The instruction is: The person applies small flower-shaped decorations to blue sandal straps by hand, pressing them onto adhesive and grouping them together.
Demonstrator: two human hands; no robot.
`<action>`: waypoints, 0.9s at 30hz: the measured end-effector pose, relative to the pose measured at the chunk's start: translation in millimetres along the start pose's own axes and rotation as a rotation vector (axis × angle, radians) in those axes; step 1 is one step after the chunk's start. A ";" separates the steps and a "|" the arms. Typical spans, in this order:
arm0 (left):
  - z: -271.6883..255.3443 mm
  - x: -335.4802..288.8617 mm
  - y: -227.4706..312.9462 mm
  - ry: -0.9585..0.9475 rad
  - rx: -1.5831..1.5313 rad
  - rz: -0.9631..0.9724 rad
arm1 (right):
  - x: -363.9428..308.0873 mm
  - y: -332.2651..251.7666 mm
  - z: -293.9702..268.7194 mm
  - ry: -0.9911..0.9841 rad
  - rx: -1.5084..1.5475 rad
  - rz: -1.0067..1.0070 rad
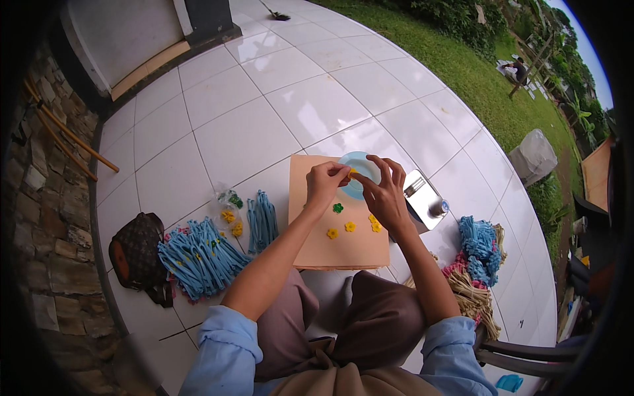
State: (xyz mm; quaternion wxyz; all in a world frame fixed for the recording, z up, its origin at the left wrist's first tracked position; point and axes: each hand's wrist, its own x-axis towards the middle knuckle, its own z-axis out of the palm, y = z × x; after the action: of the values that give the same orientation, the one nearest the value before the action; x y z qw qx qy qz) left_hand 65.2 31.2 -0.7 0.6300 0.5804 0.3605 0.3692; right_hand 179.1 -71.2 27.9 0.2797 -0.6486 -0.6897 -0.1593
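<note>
Over the light blue plate [356, 194], my left hand [325, 184] pinches a small yellow flower [352, 173] between thumb and fingertips. From the other side, my right hand [387, 198] holds the same flower at its fingertips, its other fingers raised and spread. The fingers partly hide the flower. Beneath both hands lies a tan board [314, 254], which also bears a green flower [338, 208] and several loose yellow flowers [350, 227]. Right of the board is a shiny metal tray [417, 187] with a small jar [438, 208] on it.
Blue strap bundles [201, 257], a smaller blue bundle [263, 221], clear bags of flowers [229, 216] and a brown patterned bag [137, 251] are at left. Blue strands [480, 247] and beige strands [472, 297] lie at right. A white sack [533, 156] stands by the grass.
</note>
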 end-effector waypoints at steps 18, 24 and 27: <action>5.9 -6.6 -20.7 -0.238 0.389 -0.009 | -22.6 32.6 4.2 -0.067 0.231 0.376; 27.2 -17.7 -40.9 -0.322 0.773 0.178 | -67.7 51.1 19.4 -0.470 0.479 0.403; 36.2 -23.7 -44.8 -0.360 0.782 0.103 | -76.1 50.8 27.4 -0.436 0.414 0.348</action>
State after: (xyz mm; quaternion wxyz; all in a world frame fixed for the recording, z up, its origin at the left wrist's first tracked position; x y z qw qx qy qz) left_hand 88.2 -9.0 -42.3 0.3963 0.8478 0.3280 0.1288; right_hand 224.3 -111.0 -46.2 0.2744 -0.7048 -0.6300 0.1762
